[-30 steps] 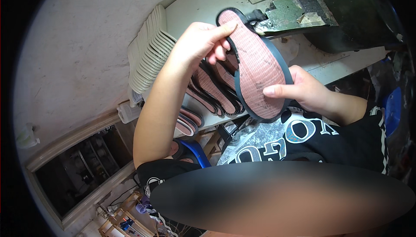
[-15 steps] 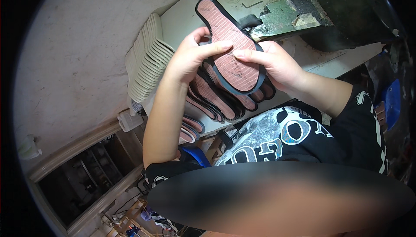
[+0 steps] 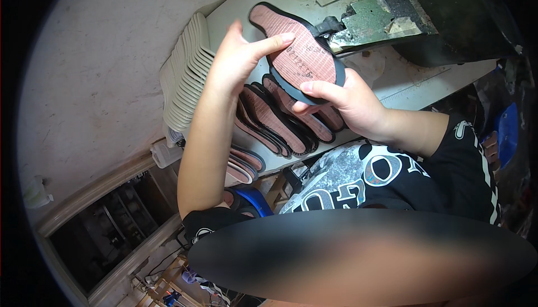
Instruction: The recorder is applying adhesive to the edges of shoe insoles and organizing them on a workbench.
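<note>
Right forearm comes in from the right, roughly level. Right hand (image 3: 356, 102) grips the near end of the pink, dark-edged sole (image 3: 305, 54), thumb on top, fingertips showing under the edge. Sole is up off the desk (image 3: 412, 90), tilted, left of the green machine arm (image 3: 378, 21). Left forearm rises steeply; left hand (image 3: 235, 63) is spread wide, thumb on the pink face, one finger raised, others hidden.
</note>
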A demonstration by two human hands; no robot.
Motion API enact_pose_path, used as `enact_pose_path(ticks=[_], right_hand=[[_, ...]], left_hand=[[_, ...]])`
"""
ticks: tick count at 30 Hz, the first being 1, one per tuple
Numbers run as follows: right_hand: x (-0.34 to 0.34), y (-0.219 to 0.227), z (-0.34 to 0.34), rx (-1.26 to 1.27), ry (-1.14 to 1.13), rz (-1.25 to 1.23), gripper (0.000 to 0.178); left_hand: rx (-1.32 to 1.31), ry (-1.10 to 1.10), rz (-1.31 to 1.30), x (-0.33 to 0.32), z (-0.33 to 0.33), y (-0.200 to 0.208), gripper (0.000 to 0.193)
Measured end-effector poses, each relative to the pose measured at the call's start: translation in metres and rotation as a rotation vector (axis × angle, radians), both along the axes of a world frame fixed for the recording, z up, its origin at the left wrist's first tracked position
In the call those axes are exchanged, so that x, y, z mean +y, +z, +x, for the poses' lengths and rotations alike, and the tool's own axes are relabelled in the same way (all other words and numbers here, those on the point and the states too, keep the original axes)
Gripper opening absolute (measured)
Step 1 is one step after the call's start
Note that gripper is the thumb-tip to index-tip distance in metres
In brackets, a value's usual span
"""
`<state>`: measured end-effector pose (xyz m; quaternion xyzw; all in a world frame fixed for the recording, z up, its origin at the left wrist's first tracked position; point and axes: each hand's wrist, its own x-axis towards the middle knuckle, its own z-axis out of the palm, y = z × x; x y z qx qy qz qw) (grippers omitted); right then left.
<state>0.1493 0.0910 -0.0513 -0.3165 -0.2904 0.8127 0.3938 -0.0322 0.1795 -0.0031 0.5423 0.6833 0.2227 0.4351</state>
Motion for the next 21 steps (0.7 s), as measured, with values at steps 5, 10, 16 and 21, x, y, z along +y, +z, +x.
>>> enact_pose_path(ticks=[5,10,16,21], right_hand=[[0.017,-0.002,0.003,0.030,-0.033,-0.064,0.030],[0.028,-0.010,0.006,-0.033,-0.093,-0.027,0.035],[0.038,-0.005,0.011,-0.038,-0.101,-0.046,0.042],[0.037,0.007,0.008,0.017,-0.099,-0.150,0.043]], left_hand=[[-0.142,-0.624,-0.046,0.058,0.003,-0.004,0.081],[0.017,-0.815,-0.107,0.089,0.000,-0.014,0.048],[0.102,-0.730,-0.123,0.081,-0.003,-0.002,0.045],[0.082,-0.470,-0.107,0.047,-0.016,0.000,0.038]])
